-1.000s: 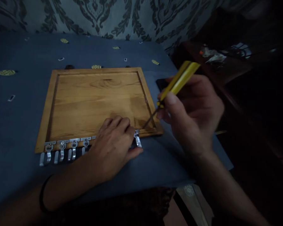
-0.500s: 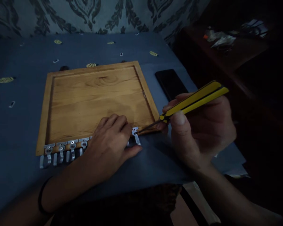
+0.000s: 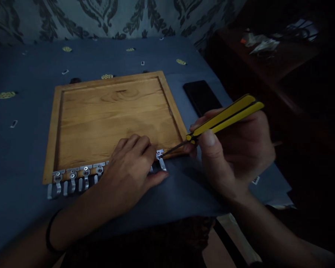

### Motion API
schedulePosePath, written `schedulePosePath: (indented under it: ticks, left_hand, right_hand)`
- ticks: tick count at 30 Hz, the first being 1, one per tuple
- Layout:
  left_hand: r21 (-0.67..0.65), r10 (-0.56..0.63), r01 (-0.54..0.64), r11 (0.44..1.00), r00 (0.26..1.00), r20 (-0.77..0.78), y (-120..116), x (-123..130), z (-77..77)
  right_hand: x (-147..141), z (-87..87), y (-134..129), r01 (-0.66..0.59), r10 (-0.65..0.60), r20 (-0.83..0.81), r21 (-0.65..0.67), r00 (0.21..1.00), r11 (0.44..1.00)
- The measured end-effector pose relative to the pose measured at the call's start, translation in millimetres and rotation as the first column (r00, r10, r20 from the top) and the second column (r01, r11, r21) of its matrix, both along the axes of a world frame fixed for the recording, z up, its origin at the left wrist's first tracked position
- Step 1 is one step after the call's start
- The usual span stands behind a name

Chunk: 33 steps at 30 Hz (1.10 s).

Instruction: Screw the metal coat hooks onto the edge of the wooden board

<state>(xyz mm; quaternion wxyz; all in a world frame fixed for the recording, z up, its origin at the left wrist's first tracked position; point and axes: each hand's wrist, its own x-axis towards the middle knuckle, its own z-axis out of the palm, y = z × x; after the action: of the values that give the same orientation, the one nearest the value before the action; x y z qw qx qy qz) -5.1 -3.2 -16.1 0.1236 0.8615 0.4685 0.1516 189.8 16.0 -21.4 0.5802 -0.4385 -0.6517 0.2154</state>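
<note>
A shallow wooden panel with a raised rim (image 3: 50, 137) lies flat. Metal hooks (image 3: 86, 175) are fixed by screws along its near edge; some are hidden under my left hand (image 3: 131, 167). That hand is closed over the near edge, fingers curled on the wood and thumb stretched along the front, beside the rightmost hook (image 3: 162, 163). My right hand (image 3: 234, 149) grips a yellow-and-black screwdriver (image 3: 226, 117) by its handle, thumb on top. The shaft slants down to the left, and its tip meets the screw area of the rightmost hook.
A black phone (image 3: 202, 97) lies to the right of the panel on a blue patterned cloth (image 3: 28, 149). Patterned fabric (image 3: 156, 18) rises behind. On a dark surface at the far right sit plastic bags (image 3: 264, 44).
My right hand and the screwdriver have shifted slightly left and down, bringing the tip onto the rightmost hook. My left hand and the panel hold still.
</note>
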Motion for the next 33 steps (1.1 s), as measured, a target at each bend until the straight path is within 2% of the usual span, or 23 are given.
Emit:
schedulePosePath:
  ticks: [9, 15, 26, 33]
  left_hand:
    - [0.049, 0.013, -0.013, 0.999, 1.0, 0.01, -0.2, 0.2, -4.4]
    - [0.064, 0.02, -0.022, 0.998, 1.0, 0.023, -0.2, 1.6, -5.0]
    - [0.083, 0.025, -0.028, 0.996, 0.999, 0.035, 0.2, 1.8, -6.6]
    - [0.08, 0.019, -0.022, 0.997, 0.999, 0.036, 0.4, 1.1, -6.8]
  right_hand:
    - [0.9, -1.6, 5.2, -0.103, 0.107, -0.126, 0.034, 0.986, 0.994]
    - [2.9, -4.7, 4.4, -0.171, 0.162, -0.179, -0.035, 0.97, 0.985]
    - [3.2, -4.7, 5.4, -0.213, 0.199, -0.174, -0.068, 0.964, 0.975]
    - [1.9, -4.2, 4.8, -0.187, 0.172, -0.195, -0.063, 0.966, 0.98]
